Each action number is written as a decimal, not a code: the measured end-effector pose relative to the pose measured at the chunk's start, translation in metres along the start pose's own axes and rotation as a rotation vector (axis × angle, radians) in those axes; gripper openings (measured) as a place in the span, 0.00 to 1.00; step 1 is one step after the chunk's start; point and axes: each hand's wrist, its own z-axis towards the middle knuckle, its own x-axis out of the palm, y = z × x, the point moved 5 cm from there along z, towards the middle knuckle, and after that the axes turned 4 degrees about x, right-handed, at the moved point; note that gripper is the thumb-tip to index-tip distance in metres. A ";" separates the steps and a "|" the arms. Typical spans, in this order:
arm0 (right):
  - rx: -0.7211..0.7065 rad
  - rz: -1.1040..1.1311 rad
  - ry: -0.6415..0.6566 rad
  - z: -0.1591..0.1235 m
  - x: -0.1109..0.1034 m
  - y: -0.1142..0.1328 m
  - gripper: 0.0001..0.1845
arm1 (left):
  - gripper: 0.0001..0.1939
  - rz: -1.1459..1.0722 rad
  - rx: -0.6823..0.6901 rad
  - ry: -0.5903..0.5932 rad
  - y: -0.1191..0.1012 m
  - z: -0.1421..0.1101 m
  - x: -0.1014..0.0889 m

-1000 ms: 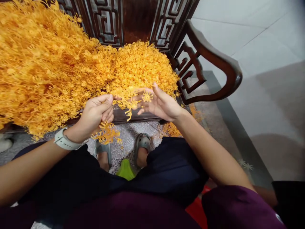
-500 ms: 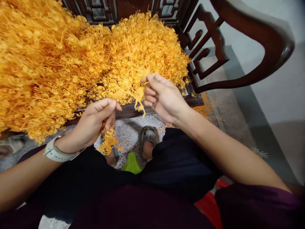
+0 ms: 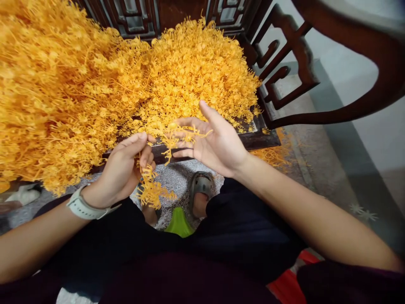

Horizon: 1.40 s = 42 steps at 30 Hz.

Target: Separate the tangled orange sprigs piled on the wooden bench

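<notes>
Pinching a small orange sprig (image 3: pixel 152 188), the left hand (image 3: pixel 125 166) lies nearest the heaped orange sprigs (image 3: pixel 190 71), which spread wide from 9 to 12 o'clock; the right hand (image 3: pixel 215 141) is open, fingers spread, with a thin orange strand (image 3: pixel 190 133) across them.

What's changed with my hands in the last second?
Your right hand has opened out of its pinch, fingers spreading and releasing the orange sprig, which now lies against them. Your left hand stayed pinching another sprig that hangs below it, and the orange bunch stayed on the chair.
</notes>
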 end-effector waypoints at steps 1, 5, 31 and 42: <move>0.041 0.038 0.019 0.000 0.001 0.000 0.37 | 0.08 -0.008 -0.004 -0.001 0.000 0.001 0.000; 0.194 0.197 0.037 0.001 0.005 -0.004 0.38 | 0.10 0.037 -0.010 0.027 0.003 0.001 0.003; -0.098 -0.004 -0.299 0.014 -0.041 0.025 0.33 | 0.15 0.292 0.086 0.328 -0.004 -0.021 0.011; -0.376 -0.063 -0.531 0.003 -0.171 0.069 0.35 | 0.13 0.281 0.171 0.201 0.001 -0.031 -0.013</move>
